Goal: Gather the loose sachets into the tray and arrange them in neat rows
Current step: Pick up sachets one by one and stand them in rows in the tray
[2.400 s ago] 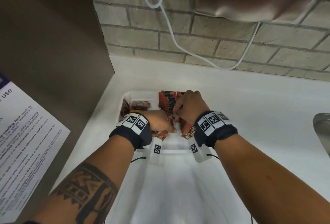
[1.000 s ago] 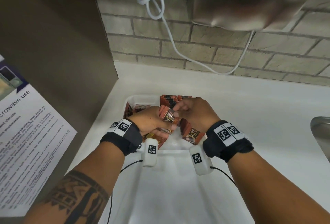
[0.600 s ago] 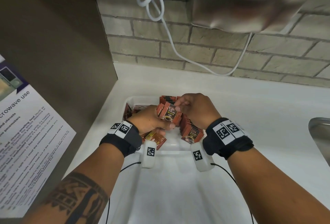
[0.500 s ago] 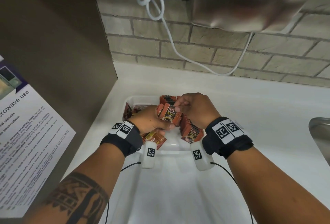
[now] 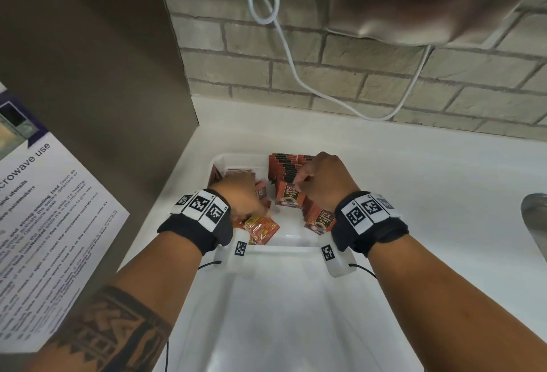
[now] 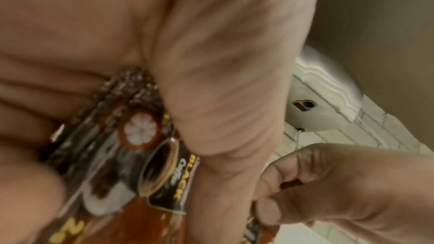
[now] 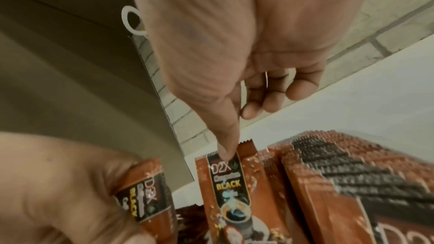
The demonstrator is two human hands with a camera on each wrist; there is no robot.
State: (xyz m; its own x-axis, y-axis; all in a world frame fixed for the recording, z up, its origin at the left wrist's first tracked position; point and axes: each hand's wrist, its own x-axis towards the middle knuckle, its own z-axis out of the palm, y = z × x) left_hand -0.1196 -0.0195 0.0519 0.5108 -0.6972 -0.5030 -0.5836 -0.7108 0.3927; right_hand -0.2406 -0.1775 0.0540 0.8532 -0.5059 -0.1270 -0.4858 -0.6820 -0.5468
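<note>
Orange-brown sachets (image 6: pixel 131 183) are gripped as a small bunch in the left hand (image 5: pixel 239 194), over the left side of the tray (image 5: pixel 293 242). Just right of it, one upright sachet (image 5: pixel 288 194) is pinched at its top by the right hand (image 5: pixel 322 177), in front of a standing row (image 5: pixel 284 168).

left hand (image 5: pixel 241 194) curled, right hand (image 5: pixel 324 177) pinching

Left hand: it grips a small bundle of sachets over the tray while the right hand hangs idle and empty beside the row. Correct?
Not quite. The right hand pinches the top edge of an upright sachet, as the right wrist view shows. The left hand does grip a bundle over the tray.
</note>
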